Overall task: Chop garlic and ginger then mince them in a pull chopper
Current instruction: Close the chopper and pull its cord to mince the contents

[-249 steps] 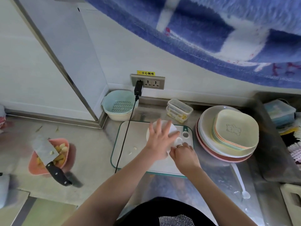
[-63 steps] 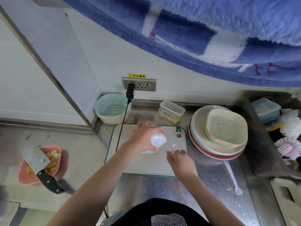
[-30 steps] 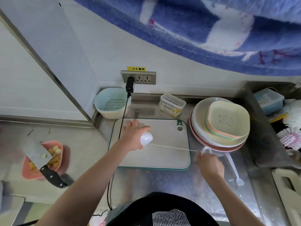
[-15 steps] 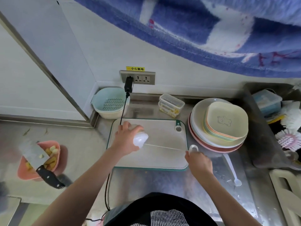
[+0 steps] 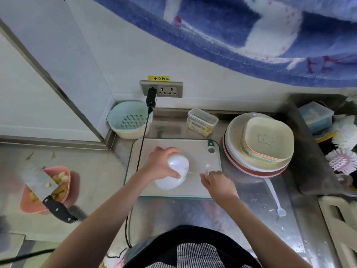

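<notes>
A: Chopper first. White domed plastic pull chopper (image 5: pixel 174 174) standing on the pale rectangular green-rimmed cutting board (image 5: pixel 195 149), near the board's middle, tipped a little toward the body.

B: Left hand (image 5: pixel 161 165)?

A: Clamped over the dome from the far-left side, fingers curled round the lid, pinning it to the board.

B: And the right hand (image 5: pixel 217 182)?

A: Just beside the chopper on its right, fingers pinched on the small white pull handle (image 5: pixel 207 169). Only a short, thin run of cord (image 5: pixel 194 172) showing between lid and handle.

B: So which way for the coming stroke?

A: Probably rightward along the board's long axis, away from the dome, toward the stack of round cream plates and square pastel dishes (image 5: pixel 258 146). Right hand nearer the handle, left hand the anchor; cord line roughly level, left to right.

B: Risk?

A: Dome sliding or tipping further if the left grip eases. Contents hidden under the lid, so fineness of the mince impossible to judge.

B: Leftovers?

A: Steel cleaver with a black handle (image 5: pixel 47 191) lying across the pink plastic bowl (image 5: pixel 66 171) of pale chunks, well apart on the counter (image 5: pixel 100 180) to the left.
</notes>
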Demonstrator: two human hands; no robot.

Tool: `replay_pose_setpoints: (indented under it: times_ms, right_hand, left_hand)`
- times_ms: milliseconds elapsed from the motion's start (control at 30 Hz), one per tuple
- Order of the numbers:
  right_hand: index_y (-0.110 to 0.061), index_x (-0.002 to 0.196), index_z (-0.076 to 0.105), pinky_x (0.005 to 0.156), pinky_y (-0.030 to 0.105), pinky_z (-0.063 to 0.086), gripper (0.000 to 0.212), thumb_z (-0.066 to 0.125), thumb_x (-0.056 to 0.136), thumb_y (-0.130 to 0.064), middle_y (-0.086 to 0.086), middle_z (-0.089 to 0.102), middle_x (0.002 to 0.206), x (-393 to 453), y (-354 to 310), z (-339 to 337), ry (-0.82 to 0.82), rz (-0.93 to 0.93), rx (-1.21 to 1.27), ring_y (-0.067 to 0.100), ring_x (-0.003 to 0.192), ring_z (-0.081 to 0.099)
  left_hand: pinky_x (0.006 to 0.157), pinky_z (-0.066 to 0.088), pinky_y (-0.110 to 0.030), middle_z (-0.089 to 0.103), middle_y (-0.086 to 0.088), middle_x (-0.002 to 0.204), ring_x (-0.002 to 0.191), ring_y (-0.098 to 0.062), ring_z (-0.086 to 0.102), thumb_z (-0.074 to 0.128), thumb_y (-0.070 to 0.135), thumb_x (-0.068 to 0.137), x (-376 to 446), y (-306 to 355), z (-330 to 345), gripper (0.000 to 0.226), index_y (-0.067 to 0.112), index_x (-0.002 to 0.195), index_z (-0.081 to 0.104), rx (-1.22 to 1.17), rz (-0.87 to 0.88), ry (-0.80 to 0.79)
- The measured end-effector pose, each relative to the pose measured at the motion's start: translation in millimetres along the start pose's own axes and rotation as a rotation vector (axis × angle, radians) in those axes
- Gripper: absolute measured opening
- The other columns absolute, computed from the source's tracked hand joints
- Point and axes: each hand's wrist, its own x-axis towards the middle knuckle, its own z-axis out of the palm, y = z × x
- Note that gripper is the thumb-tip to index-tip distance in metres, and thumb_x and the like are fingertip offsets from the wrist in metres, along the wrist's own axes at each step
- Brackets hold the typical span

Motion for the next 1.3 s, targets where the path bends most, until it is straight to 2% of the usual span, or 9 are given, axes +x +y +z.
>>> replay_pose_setpoints:
  times_ms: [100,200,400,567,867,967,1067,1200,1300]
  right_hand:
    - [-0.011,0.072,0.048,0.055,0.028,0.034,0.044,0.034,0.102,-0.041,0.009,0.06,0.081,3,1,0,0.048,0.01,0.023,0.028,0.07,0.058]
    - [-0.013,0.076,0.046,0.059,0.028,0.035,0.043,0.03,0.101,-0.044,0.008,0.061,0.088,0,1,7,-0.078,-0.044,-0.046,0.026,0.081,0.061]
    - [-0.009,0.091,0.063,0.062,0.028,0.039,0.05,0.029,0.101,-0.045,0.007,0.064,0.093,3,-4,21,-0.074,-0.109,-0.201,0.024,0.085,0.063]
    - [-0.014,0.103,0.055,0.069,0.031,0.042,0.04,0.029,0.101,-0.044,0.01,0.064,0.101,6,23,17,-0.158,0.179,-0.035,0.028,0.092,0.063]
    - [-0.019,0.1,0.041,0.073,0.037,0.043,0.019,0.034,0.097,-0.036,0.013,0.066,0.096,-39,130,1,-0.034,0.615,0.062,0.029,0.082,0.054]
    - [-0.013,0.104,0.043,0.065,0.038,0.042,0.027,0.035,0.098,-0.038,0.01,0.059,0.078,-37,118,2,0.011,0.529,0.118,0.03,0.073,0.055]
    - [-0.008,0.097,0.05,0.055,0.035,0.045,0.034,0.035,0.1,-0.039,0.004,0.054,0.075,-27,75,6,-0.028,0.214,0.118,0.027,0.066,0.057]
    - [-0.018,0.07,0.058,0.067,0.03,0.04,0.051,0.034,0.096,-0.055,0.001,0.054,0.09,-13,13,8,-0.078,0.004,0.421,0.023,0.09,0.059]
    - [-0.022,0.118,0.06,0.095,0.029,0.041,0.064,0.042,0.084,-0.073,-0.007,0.056,0.12,-10,-6,7,-0.181,0.014,0.883,0.009,0.111,0.055]
  left_hand:
    - [0.091,0.043,-0.03,0.043,0.001,0.122,0.113,-0.021,0.047,0.09,0.033,0.054,4,6,-1,0.077,0.048,0.119,0.051,-0.122,-0.043,-0.005]
    - [0.096,0.037,-0.03,0.037,0.002,0.113,0.113,-0.025,0.041,0.088,0.035,0.056,9,4,3,0.081,0.046,0.126,0.05,0.099,-0.012,-0.021]
    - [0.1,0.038,-0.039,0.041,-0.002,0.121,0.111,-0.029,0.039,0.085,0.034,0.058,16,5,7,0.081,0.043,0.128,0.046,0.371,0.071,-0.115]
    - [0.097,0.037,-0.038,0.041,0.0,0.122,0.109,-0.028,0.039,0.085,0.033,0.058,18,0,11,0.08,0.047,0.126,0.046,0.402,0.1,-0.147]
    - [0.095,0.037,-0.036,0.04,0.002,0.12,0.108,-0.026,0.038,0.084,0.035,0.058,24,-7,14,0.078,0.049,0.124,0.044,0.454,0.127,-0.146]
    - [0.094,0.041,-0.037,0.042,0.001,0.121,0.109,-0.025,0.041,0.085,0.036,0.057,28,-6,10,0.081,0.047,0.125,0.044,0.433,0.079,-0.191]
    - [0.093,0.049,-0.036,0.051,0.006,0.129,0.113,-0.018,0.051,0.088,0.036,0.055,36,-1,-3,0.081,0.041,0.125,0.049,0.156,-0.067,-0.329]
    - [0.07,0.057,-0.034,0.058,0.013,0.116,0.098,-0.014,0.06,0.089,0.038,0.054,35,18,-6,0.071,0.044,0.113,0.051,-0.138,-0.17,-0.429]
    - [0.065,0.055,-0.031,0.057,0.009,0.112,0.096,-0.016,0.06,0.088,0.033,0.061,39,22,-13,0.066,0.038,0.114,0.048,-0.204,-0.212,-0.4]
